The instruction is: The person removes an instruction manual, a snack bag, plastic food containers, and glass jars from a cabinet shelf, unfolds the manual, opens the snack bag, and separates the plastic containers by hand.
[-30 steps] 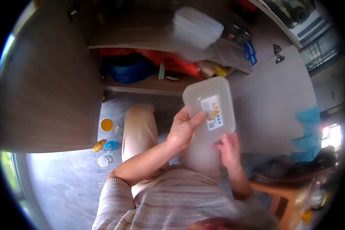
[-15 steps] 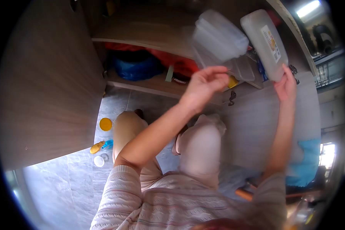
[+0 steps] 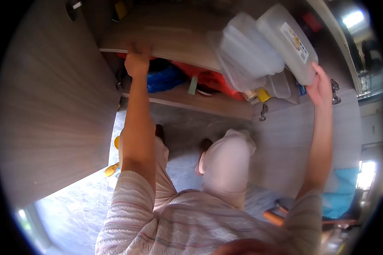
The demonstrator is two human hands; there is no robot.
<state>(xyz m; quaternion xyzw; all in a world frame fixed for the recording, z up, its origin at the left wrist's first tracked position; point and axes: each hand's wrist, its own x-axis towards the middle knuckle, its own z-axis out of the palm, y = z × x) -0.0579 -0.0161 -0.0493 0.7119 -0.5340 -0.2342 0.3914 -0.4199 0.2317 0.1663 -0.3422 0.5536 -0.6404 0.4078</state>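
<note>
My right hand (image 3: 320, 87) grips the lower end of a long translucent plastic container (image 3: 291, 40) with a printed label, thumb and fingers at its edge. Left of it, nested clear plastic boxes (image 3: 251, 46) lean in the cabinet opening, overlapping the held container in this view. My left hand (image 3: 137, 63) is at the front edge of the cabinet shelf (image 3: 174, 54), toward its left end, its fingers blurred over the edge. Below the shelf, behind that hand, lie a blue plastic bag (image 3: 165, 80) and a red bag (image 3: 210, 80).
A brown cabinet door (image 3: 55, 110) stands open at the left, another door (image 3: 285, 140) at the right. A yellow item (image 3: 263, 95) sits below the boxes. Yellow-topped things (image 3: 111, 170) are on the grey tiled floor by my left knee. A blue cloth (image 3: 340, 191) hangs at right.
My left hand has moved left, from beside the clear boxes to the shelf edge. My right hand still holds the container, which has shifted slightly up and left in view.
</note>
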